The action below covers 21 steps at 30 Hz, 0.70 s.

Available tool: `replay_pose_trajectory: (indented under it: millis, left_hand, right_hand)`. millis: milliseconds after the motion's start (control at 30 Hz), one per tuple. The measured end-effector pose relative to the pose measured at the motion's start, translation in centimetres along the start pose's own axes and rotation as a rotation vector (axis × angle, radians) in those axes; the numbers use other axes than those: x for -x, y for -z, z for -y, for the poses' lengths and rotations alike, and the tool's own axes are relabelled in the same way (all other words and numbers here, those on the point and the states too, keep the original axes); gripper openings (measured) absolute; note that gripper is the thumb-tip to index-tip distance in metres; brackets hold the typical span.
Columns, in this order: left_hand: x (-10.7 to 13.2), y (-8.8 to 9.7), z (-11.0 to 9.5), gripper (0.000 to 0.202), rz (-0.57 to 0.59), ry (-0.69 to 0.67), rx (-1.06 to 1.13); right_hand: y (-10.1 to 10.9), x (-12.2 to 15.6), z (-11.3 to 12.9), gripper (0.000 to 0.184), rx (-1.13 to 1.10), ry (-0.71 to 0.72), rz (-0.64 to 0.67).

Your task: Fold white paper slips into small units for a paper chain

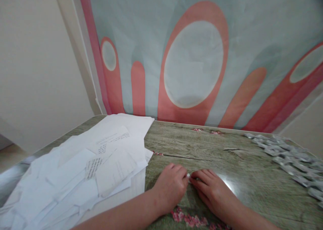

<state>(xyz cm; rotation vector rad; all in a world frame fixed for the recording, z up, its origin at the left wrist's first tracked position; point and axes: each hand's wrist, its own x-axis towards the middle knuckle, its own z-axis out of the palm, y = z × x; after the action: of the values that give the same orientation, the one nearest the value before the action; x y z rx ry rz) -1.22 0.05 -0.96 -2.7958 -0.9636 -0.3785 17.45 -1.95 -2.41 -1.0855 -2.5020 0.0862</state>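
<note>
My left hand (173, 186) and my right hand (213, 189) meet low in the middle of the view, just above the table. Between their fingertips shows a small white piece of paper (188, 178), mostly hidden by the fingers. Both hands are closed, thumbs and fingers pinched on it from either side. Left of my left hand lies a spread pile of white paper sheets and scraps (116, 173), some with printed lines.
Several small folded whitish pieces (290, 159) lie in rows along the table's right side. The table (181, 142) has a wood-look top with pink flower prints. A wall covering (151, 31) with red shapes rises behind its far edge. A pale wall (40, 62) stands at left.
</note>
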Motion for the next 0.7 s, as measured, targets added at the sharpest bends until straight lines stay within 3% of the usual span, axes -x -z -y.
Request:
replay_pose_trajectory:
  millis: [200,400,567,700]
  left_hand:
    - [0.1,0.0,-0.6,0.016,-0.002,-0.020,-0.039]
    - [0.1,0.2,-0.6,0.017,0.028,-0.045,-0.039]
    - [0.2,0.5,-1.1,0.011,0.129,-0.072,-0.058]
    - [0.3,0.8,-1.3,0.010,0.187,-0.068,-0.042]
  right_hand:
    - [-0.5,0.4,0.1,0.019,0.151,0.043,0.086]
    - [-0.5,0.6,0.2,0.017,0.236,0.081,0.085]
    - [-0.3,0.8,0.4,0.015,0.247,0.112,0.068]
    - [-0.3,1.0,0.8,0.027,0.284,0.121,0.033]
